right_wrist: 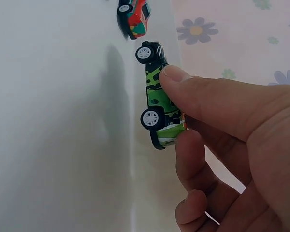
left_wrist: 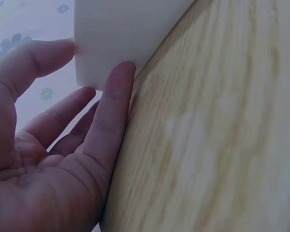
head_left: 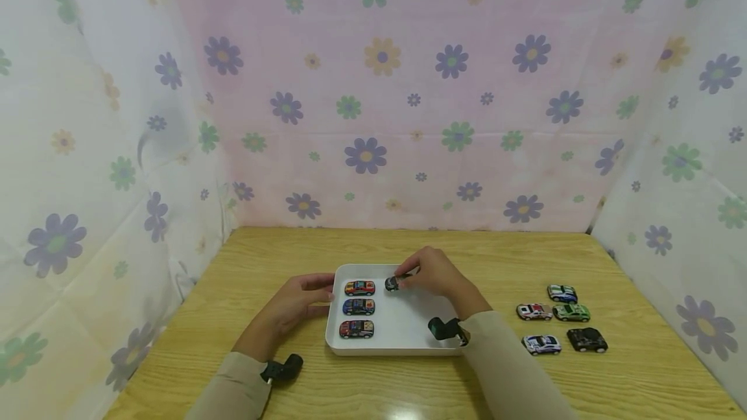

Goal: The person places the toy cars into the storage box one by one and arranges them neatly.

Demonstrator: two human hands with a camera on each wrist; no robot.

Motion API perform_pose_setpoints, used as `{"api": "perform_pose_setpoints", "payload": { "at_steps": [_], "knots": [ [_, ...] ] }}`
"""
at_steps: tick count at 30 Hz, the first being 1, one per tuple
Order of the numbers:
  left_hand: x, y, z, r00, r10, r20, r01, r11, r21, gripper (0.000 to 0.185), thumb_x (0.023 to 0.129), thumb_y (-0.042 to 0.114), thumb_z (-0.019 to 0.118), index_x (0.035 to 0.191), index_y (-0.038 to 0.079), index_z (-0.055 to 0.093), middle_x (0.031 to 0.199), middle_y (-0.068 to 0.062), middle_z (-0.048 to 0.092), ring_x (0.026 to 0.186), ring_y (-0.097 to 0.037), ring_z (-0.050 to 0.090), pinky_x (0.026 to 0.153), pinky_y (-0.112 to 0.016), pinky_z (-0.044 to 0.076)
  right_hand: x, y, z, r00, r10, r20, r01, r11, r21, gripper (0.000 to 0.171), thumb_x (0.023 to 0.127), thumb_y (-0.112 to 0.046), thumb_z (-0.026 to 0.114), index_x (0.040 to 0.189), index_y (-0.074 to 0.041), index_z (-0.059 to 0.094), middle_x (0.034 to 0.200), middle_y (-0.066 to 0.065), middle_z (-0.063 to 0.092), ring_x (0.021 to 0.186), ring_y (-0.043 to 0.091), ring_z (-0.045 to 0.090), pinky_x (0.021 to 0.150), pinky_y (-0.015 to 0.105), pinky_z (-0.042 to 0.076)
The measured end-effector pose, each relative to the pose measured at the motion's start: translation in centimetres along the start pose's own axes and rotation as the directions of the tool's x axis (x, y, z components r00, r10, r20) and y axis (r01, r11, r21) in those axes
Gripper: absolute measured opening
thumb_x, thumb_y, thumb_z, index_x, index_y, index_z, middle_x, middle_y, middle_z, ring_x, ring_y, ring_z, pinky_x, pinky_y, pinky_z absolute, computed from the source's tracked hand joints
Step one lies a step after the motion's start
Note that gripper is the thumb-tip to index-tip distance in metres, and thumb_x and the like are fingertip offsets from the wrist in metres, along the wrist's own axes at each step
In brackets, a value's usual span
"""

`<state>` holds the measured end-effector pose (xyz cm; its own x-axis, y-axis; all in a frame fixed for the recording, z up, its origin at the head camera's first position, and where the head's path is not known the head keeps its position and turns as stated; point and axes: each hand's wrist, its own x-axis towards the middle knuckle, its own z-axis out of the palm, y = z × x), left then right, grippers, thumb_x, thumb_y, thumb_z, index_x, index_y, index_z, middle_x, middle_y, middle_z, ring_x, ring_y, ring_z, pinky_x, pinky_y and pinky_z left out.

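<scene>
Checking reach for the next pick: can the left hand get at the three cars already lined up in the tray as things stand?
Probably yes. The left hand touches the white tray at its left wall, and the three cars sit just inside that wall with nothing over them. The right hand holds a green car further right.

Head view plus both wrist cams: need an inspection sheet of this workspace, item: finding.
Surface: wooden table, light grain.
Job's things: white tray holds three toy cars in a column; a green toy car sits at its far edge.
Clutter: five more toy cars on the table right of the tray.
Grippers: left hand touches the tray's left wall with straight fingers; right hand pinches the green toy car.
Cables: nothing seen; a black wrist camera sits on each sleeve.
Surroundings: flowered cloth on three sides.
</scene>
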<state>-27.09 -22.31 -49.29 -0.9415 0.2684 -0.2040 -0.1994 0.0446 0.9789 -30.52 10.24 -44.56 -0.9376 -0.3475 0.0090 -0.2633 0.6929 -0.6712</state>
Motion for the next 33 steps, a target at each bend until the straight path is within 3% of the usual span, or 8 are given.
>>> {"api": "perform_pose_setpoints", "payload": {
  "at_steps": [33],
  "knots": [
    [-0.1, 0.1, 0.0, 0.999, 0.023, 0.035, -0.024, 1.0, 0.005, 0.058, 0.095, 0.007, 0.072, 0.149, 0.0, 0.051, 0.15, -0.022, 0.054, 0.123, -0.027, 0.064, 0.097, -0.043, 0.061, 0.5, -0.1, 1.3, 0.999, 0.043, 0.024, -0.043, 0.999, 0.008, 0.016, 0.08, -0.018, 0.091, 0.09, -0.027, 0.084, 0.103, -0.006, 0.078, 0.093, 0.012, 0.067, 0.073, 0.029, 0.058]
  ]
}}
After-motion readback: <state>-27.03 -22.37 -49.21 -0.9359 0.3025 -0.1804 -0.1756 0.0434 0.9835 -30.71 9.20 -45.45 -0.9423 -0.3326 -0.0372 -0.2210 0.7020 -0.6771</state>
